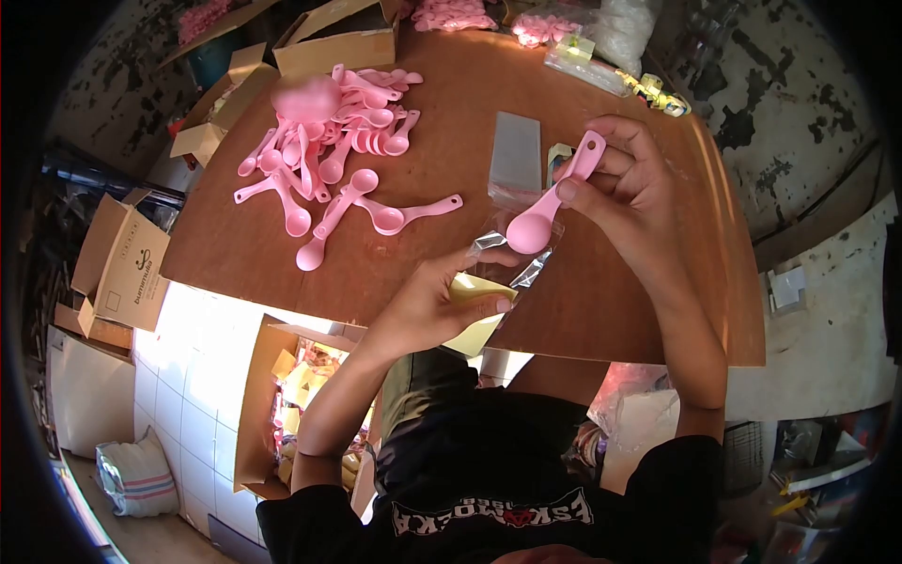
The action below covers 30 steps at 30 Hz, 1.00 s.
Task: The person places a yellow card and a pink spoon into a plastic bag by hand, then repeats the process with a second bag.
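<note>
Right grip [628, 193] on pink, round-bowled spoon [533, 228]

Spoon pile [333, 167] left on table [437, 117], plastic sleeves [515, 150] right, carton [340, 54] behind pile.

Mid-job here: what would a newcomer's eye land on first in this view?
First, the heap of pink spoons on the left side of the brown table. Next, the single pink spoon pinched in the right hand, its bowl by the open end of a clear plastic bag. The left hand grips that bag and a yellow card.
</note>
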### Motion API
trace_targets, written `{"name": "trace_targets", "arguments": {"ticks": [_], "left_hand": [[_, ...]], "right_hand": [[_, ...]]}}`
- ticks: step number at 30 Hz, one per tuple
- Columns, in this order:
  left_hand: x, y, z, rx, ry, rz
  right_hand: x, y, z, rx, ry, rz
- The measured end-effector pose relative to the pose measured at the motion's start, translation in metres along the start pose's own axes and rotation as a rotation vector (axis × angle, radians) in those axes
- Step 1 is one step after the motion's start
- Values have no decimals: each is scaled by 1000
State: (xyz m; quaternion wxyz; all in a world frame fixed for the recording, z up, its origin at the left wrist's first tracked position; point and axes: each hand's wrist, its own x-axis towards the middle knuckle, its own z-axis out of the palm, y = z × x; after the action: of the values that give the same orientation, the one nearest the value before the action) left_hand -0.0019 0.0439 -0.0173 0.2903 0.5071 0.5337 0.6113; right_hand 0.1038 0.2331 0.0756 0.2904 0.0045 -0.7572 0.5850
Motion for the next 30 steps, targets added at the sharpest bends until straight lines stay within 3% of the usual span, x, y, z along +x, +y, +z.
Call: {"name": "trace_targets", "arguments": {"ticks": [2,5,9,12,17,22,24,27,30], "left_hand": [[-1,6,0,-91,-14,-123],[-1,5,1,-99,-3,-132],[-1,4,5,-124,40,-80],[-1,4,5,-90,43,-73],[3,-3,4,-4,68,64],[3,-1,3,-124,28,-27],[3,5,4,-153,29,-34],[5,12,4,-145,7,-62],[12,10,5,-115,80,103]], "right_hand": [[1,-4,-1,-30,12,9],[0,3,0,13,-9,73],[-3,4,7,-151,-38,91],[-4,11,13,-29,-35,36],[-8,12,17,-134,-33,30],[-15,11,23,-96,19,6],[-16,4,18,0,-91,164],[-11,-17,14,-124,-113,141],[-1,-30,8,-117,-54,49]]}}
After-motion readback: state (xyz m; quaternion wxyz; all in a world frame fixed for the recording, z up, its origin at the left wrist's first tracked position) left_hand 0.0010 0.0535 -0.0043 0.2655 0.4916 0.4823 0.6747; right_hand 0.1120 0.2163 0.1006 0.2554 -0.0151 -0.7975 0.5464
